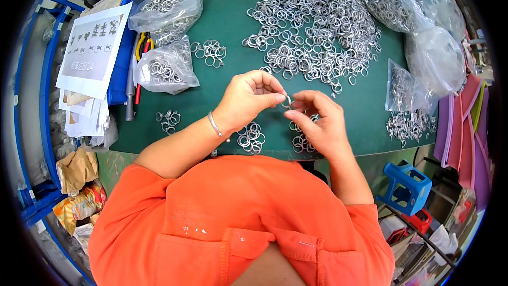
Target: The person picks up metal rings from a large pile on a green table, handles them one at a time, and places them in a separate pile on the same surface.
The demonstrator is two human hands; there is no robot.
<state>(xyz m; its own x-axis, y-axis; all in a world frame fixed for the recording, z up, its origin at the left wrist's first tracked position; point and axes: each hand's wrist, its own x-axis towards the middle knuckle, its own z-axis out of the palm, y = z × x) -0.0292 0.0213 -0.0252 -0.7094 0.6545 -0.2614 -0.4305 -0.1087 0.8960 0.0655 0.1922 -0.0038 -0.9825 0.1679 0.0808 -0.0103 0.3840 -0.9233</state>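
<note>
My left hand (253,95), wearing a silver bangle (215,124), pinches a small silver ring (286,101) between thumb and fingertips above the green tabletop. Close beside that ring is my right hand (320,120), its thumb and forefinger curved and apart; whether they touch the ring I cannot tell. Under my hands, near the front edge, lie two small groups of rings: one group (251,138) by my left wrist, another group (302,142) partly hidden behind my right hand. Beyond my fingers spreads a large loose heap of rings (317,26).
Clear bags of rings (168,69) stand at the left, near yellow-handled pliers (143,47) and printed sheets (95,50). Smaller clusters (210,53) lie nearby. At the right are more bags (435,58) and a small pile of metal pieces (410,127). A blue stool (406,186) stands below.
</note>
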